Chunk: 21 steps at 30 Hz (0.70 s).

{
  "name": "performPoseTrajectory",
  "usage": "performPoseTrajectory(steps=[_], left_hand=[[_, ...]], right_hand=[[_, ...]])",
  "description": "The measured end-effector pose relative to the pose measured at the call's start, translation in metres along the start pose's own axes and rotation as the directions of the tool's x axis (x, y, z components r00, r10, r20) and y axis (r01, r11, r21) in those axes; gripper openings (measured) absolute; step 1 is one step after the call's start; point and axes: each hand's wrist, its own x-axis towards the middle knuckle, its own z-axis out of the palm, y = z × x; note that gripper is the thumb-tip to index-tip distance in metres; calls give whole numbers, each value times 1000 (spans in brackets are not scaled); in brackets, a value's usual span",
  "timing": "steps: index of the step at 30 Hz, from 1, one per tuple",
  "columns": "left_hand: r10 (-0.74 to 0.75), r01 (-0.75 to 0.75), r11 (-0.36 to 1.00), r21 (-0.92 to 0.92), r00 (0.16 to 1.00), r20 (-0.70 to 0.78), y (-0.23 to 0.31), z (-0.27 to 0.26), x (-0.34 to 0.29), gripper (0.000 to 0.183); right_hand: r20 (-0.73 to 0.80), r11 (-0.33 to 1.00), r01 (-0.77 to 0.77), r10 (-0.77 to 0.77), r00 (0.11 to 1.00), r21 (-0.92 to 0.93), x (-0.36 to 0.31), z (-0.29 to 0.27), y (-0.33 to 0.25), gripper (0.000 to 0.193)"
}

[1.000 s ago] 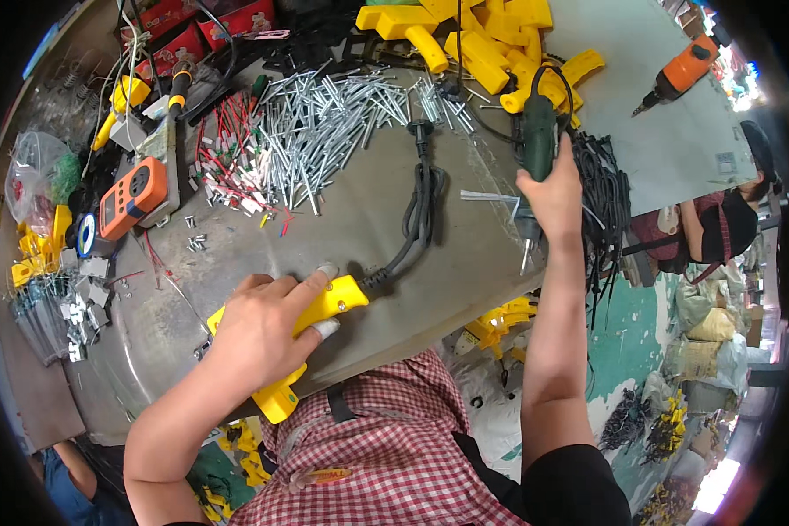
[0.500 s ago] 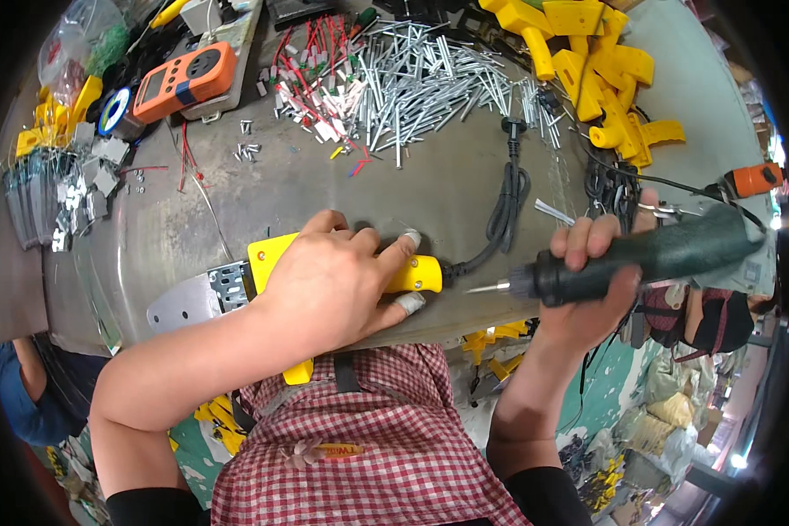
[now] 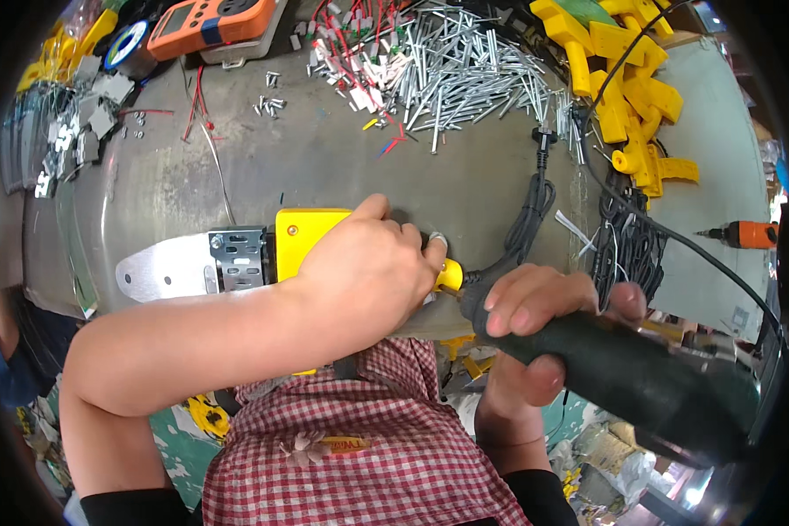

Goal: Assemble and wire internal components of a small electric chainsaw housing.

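Observation:
A yellow plastic housing (image 3: 305,238) of a hand tool lies on the bench, its pistol-like body joined to a slotted metal bracket and a flat silver plate (image 3: 165,268). My left hand (image 3: 373,267) is closed over its handle, with white wrapping on a fingertip. The handle's yellow end (image 3: 450,274) sticks out past the fingers, and a black power cord leaves it. In my right hand (image 3: 543,311) is a dark electric screwdriver (image 3: 640,368), tilted with its nose at that handle end. Its bit is mostly hidden.
Long screws (image 3: 473,70) are heaped at the back, beside red wires with white connectors. Yellow housings (image 3: 631,105) pile up at back right, near coiled black cords (image 3: 627,245). An orange multimeter (image 3: 210,24) lies back left. An orange-and-black driver (image 3: 749,234) is far right.
The screwdriver has moved left and tilted, bringing its nose from open space to the handle end. My view has shifted, and the left hand still grips the yellow housing.

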Motion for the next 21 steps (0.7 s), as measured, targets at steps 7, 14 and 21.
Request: performPoseTrajectory(steps=[7,14,21], left_hand=[[153,-145,988,-57,975,159,-20,-13,8,40],[106,-102,994,-26,966,236,-13,-14,6,32],[99,-121,990,68,960,261,-7,-20,6,32]], right_hand=[[188,999,35,-30,982,-24,7,-2,4,67],[203,941,208,-156,967,-268,-3,7,11,80],[-80,962,76,-100,992,-263,16,15,-13,96]])
